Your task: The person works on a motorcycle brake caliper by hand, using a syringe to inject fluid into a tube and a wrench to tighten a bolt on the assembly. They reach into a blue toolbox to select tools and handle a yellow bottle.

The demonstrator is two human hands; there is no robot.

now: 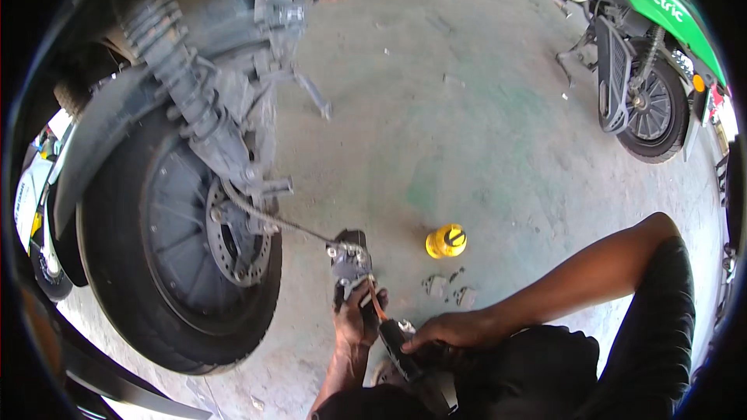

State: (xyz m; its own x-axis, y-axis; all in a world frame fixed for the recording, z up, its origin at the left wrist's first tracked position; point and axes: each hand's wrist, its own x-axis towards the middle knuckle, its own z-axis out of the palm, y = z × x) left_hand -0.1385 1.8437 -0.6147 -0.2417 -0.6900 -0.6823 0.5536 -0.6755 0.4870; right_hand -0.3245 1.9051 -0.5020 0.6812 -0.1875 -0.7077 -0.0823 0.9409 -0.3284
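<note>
A dark brake caliper (352, 258) hangs at the end of a brake hose (284, 223) that runs from the scooter's rear wheel hub. My left hand (356, 317) is closed round the caliper's lower side, fingers partly hidden. In my right hand (450, 333) is a black-handled tool (395, 341), gripped by the handle. Its thin orange-brown shaft reaches up to the caliper's lower right edge; the kind of tip is too small to tell. On the floor to the right lie two small brake pads (437, 286) with several tiny dark bits beside them.
A large rear wheel (183, 233) with a drilled brake disc (243, 260) and a shock absorber (175, 62) fills the left. A yellow container (446, 241) with a black top stands on the concrete floor (366, 132). Another green scooter (646, 0) is parked at far right.
</note>
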